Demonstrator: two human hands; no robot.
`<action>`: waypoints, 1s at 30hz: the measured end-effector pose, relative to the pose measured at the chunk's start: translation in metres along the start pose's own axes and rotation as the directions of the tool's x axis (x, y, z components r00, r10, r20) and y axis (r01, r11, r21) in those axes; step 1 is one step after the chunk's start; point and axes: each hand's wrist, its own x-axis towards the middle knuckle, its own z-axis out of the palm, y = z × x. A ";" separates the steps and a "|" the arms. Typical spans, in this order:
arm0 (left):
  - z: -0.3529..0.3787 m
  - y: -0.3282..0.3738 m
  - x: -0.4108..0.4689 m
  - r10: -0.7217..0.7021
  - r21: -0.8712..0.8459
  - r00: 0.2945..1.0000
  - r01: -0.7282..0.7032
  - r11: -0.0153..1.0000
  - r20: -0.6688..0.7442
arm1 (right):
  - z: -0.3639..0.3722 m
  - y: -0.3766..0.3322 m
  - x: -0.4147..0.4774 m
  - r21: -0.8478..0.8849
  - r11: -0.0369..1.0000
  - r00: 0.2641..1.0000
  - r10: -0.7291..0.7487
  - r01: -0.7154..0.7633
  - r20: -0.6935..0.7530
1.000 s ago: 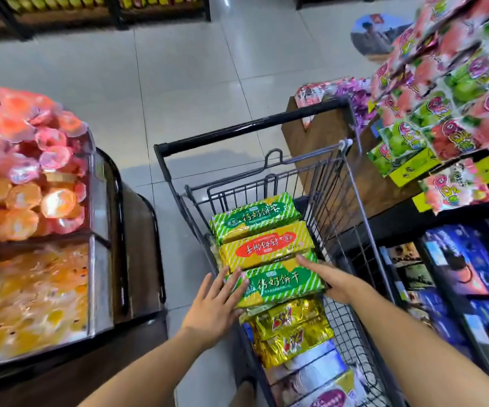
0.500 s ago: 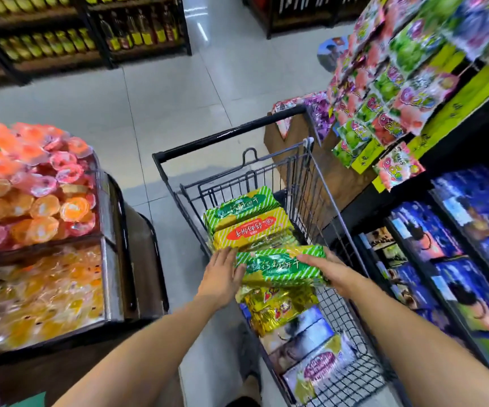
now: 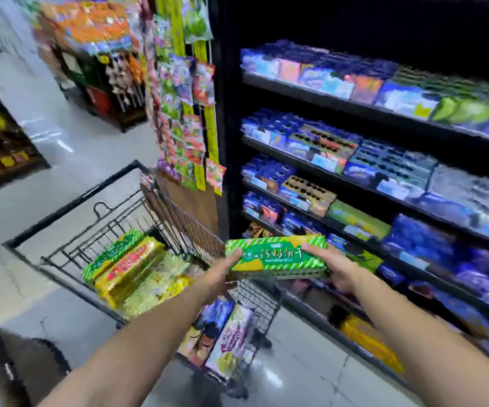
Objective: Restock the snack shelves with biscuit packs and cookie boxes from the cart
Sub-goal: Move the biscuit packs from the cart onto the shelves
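Observation:
A long green-striped biscuit pack [image 3: 277, 255] hangs level in the air between the cart and the shelves. My left hand [image 3: 218, 273] grips its left end and my right hand [image 3: 335, 267] grips its right end. Below and to the left, the black wire cart [image 3: 70, 201] still carries a green pack [image 3: 111, 254], a red-and-yellow pack [image 3: 128, 265], gold packs [image 3: 155, 283] and cookie boxes [image 3: 208, 330] at its near end. The dark snack shelves [image 3: 384, 183] on the right are stacked with mostly blue boxes.
A strip of hanging candy bags [image 3: 187, 113] covers the shelf's end panel just above the cart's far corner. Yellow packs [image 3: 366, 339] lie on the bottom shelf. Other display stands [image 3: 99, 77] stand across the tiled aisle. A dark bin edge [image 3: 17, 365] sits at my lower left.
Both hands have lifted the green-striped pack out of the cart and carried it right, toward the shelves. My view has swung from the cart to the shelf front.

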 end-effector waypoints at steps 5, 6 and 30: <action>0.150 0.011 -0.022 0.037 0.072 0.986 -0.049 0.996 0.161 | -0.119 0.044 -0.092 0.112 0.993 0.960 0.005 0.027 -0.281; 0.178 0.011 -0.026 0.047 0.115 0.982 -0.070 0.991 0.185 | -0.142 0.055 -0.109 0.136 0.990 0.945 0.007 0.040 -0.327; 0.698 -0.077 -0.121 -0.342 0.558 0.581 -0.241 0.794 0.738 | -0.403 0.283 -0.470 0.632 0.704 0.490 0.446 0.325 -0.749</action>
